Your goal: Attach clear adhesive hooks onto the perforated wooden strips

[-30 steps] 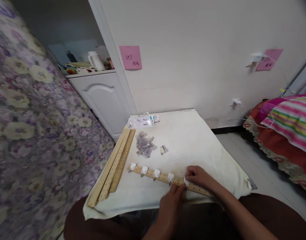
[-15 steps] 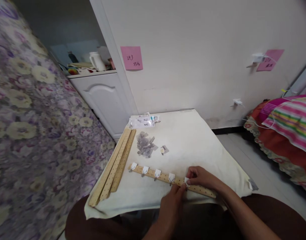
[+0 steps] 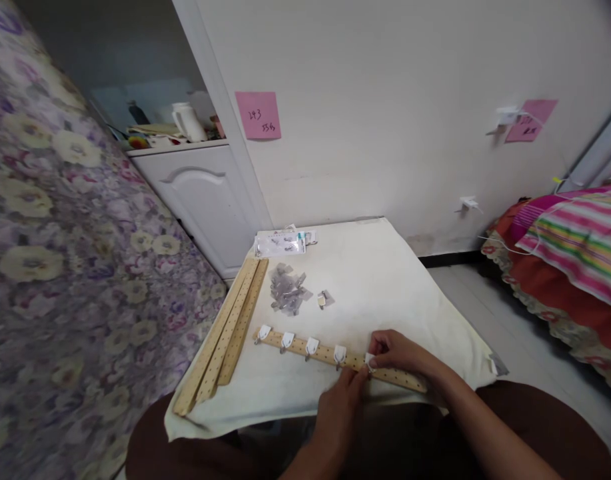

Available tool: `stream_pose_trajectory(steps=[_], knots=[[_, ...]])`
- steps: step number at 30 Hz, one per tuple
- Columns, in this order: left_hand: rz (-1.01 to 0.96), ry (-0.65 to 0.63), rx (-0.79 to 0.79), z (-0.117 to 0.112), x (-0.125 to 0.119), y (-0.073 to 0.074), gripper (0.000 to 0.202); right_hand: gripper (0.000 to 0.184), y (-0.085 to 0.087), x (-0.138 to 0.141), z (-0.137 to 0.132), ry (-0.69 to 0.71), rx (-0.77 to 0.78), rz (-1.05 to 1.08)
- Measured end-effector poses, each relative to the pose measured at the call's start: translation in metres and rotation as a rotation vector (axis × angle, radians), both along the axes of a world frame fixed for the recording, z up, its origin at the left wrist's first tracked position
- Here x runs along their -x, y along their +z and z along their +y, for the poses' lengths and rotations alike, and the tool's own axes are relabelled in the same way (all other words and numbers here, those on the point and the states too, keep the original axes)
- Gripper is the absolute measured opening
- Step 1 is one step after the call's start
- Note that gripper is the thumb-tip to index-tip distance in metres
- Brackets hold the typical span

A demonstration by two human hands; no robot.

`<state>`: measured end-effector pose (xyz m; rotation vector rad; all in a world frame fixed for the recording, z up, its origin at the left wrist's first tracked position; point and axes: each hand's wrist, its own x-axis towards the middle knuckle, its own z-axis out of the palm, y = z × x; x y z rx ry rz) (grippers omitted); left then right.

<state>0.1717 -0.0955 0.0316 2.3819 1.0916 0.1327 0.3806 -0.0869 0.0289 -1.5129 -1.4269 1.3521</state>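
Note:
A perforated wooden strip (image 3: 385,375) lies across the near part of a cream cloth-covered table (image 3: 385,280). Several white hooks (image 3: 311,346) are fixed along it. My right hand (image 3: 400,351) pinches a white hook (image 3: 369,361) against the strip with closed fingers. My left hand (image 3: 338,410) comes up from below, its fingertips closed at the same hook and the strip's near edge.
Two more wooden strips (image 3: 228,330) lie along the table's left edge. A pile of clear small bags (image 3: 286,291), one loose hook (image 3: 324,299) and a packet (image 3: 280,244) sit further back. Floral bedding (image 3: 70,253) is at left, a striped quilt (image 3: 580,247) at right.
The view has shifted slightly. Both hands stay at the same hook on the strip, with little movement.

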Motion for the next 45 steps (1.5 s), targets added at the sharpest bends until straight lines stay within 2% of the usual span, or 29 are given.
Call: stream_pose_trajectory(steps=[8, 17, 20, 24, 27, 30, 33, 36, 40, 45], knots=[[-0.023, -0.005, -0.006, -0.001, 0.0, 0.002, 0.055, 0.018, 0.001, -0.003, -0.003, -0.011, 0.001, 0.02], [-0.262, -0.012, -0.024, 0.0, 0.008, -0.02, 0.053, 0.009, 0.01, -0.002, -0.004, -0.03, -0.012, 0.039], [-0.339, -0.038, -0.015, -0.005, 0.011, -0.01, 0.047, 0.007, 0.009, -0.003, -0.002, -0.082, -0.05, 0.041], [-0.392, -0.063, -0.027, -0.002, 0.012, 0.022, 0.031, 0.009, 0.009, -0.005, 0.001, -0.145, -0.1, 0.057], [-0.312, 0.042, -0.131, 0.025, 0.01, 0.045, 0.022, 0.011, 0.009, -0.007, 0.004, -0.177, -0.111, 0.067], [-0.093, 0.125, -0.269, 0.071, 0.006, 0.055, 0.02, 0.012, 0.009, -0.008, 0.008, -0.194, -0.123, 0.066], [-0.011, 0.166, -0.31, 0.115, -0.002, 0.051, 0.022, 0.012, 0.009, -0.008, 0.01, -0.214, -0.129, 0.07], [0.065, 0.197, -0.324, 0.145, -0.013, 0.041, 0.02, 0.012, 0.007, -0.01, 0.01, -0.23, -0.132, 0.094], [0.129, 0.236, -0.306, 0.162, -0.024, 0.03, 0.017, 0.009, 0.006, -0.011, 0.01, -0.231, -0.139, 0.102], [0.081, 0.274, -0.271, 0.171, -0.023, 0.026, 0.018, 0.007, 0.007, -0.01, 0.012, -0.227, -0.16, 0.095]])
